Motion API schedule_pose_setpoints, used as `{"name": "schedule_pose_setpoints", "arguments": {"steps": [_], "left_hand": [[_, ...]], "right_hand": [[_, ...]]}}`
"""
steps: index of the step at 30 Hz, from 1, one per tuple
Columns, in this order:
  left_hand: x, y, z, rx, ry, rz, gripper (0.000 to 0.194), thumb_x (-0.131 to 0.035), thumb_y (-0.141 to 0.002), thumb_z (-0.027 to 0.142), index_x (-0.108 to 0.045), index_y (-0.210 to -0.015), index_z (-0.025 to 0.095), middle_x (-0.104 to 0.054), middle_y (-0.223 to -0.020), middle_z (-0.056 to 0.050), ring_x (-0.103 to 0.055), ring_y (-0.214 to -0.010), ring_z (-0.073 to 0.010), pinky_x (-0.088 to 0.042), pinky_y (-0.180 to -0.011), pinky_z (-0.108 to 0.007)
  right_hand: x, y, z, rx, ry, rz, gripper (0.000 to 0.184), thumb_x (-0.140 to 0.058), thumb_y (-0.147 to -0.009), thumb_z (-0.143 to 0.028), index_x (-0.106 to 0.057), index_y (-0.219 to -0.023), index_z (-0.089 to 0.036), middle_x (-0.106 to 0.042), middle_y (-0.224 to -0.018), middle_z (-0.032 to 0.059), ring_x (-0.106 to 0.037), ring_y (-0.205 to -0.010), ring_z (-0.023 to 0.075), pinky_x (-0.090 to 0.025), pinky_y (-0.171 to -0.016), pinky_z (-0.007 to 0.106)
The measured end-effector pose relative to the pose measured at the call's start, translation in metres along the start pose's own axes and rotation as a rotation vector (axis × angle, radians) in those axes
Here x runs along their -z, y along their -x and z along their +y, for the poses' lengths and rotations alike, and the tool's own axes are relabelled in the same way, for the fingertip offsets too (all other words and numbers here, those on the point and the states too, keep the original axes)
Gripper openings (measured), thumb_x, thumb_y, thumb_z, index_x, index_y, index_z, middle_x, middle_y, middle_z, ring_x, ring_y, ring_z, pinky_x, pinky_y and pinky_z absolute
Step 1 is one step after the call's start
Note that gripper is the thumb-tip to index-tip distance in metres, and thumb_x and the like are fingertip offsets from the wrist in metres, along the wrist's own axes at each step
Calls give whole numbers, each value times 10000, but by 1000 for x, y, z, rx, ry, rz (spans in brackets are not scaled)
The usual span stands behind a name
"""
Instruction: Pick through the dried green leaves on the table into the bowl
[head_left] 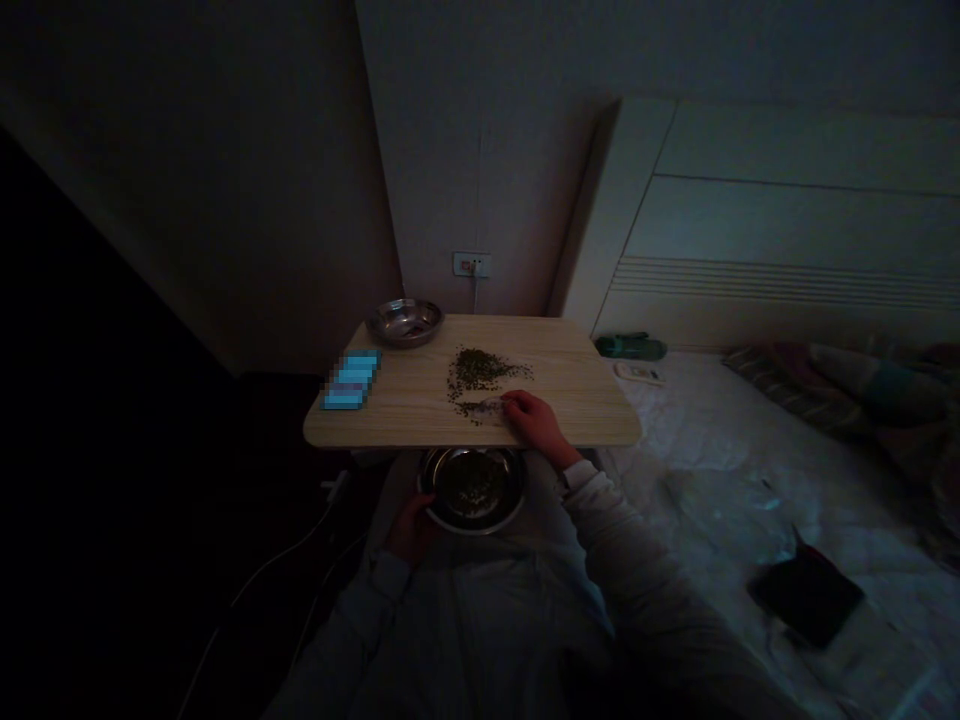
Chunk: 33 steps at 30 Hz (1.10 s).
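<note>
My right hand is closed near the front of the small wooden-topped table. It pinches a small pale translucent piece, whose exact kind is too dim to make out. Just beyond it lies a loose pile of small dark green grains, like mung beans, with stray ones scattered toward my fingers. On my lap, below the table's edge, sits a steel bowl holding more of these grains. My left hand grips this bowl's left rim; its fingers are partly in shadow.
A second steel bowl stands at the table's back left corner, with a lit phone in front of it. On the bed to the right lie a green bottle, a pale remote and a dark flat object. Cables trail at lower left.
</note>
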<state>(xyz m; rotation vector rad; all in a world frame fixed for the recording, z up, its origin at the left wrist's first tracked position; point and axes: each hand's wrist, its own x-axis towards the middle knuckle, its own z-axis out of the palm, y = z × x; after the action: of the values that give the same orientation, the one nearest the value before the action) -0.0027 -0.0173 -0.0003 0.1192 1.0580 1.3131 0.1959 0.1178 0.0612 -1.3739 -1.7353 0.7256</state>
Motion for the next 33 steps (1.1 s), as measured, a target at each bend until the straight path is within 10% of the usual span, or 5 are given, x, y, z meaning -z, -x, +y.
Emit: {"name": "schedule_pose_setpoints", "arguments": {"steps": [33], "left_hand": [[-2,3,3,11,-15,24,268,-605,-643,93,-660,-893,171,-722,-800,-41,-658,-932,-261,-533,-758,-353]], "right_hand": [[5,13,-11,0,-181,-273,212,-575,-712,-229,-701,-875,-177,-712,-791,14,-617,-710,154,-465,-682,264]]}}
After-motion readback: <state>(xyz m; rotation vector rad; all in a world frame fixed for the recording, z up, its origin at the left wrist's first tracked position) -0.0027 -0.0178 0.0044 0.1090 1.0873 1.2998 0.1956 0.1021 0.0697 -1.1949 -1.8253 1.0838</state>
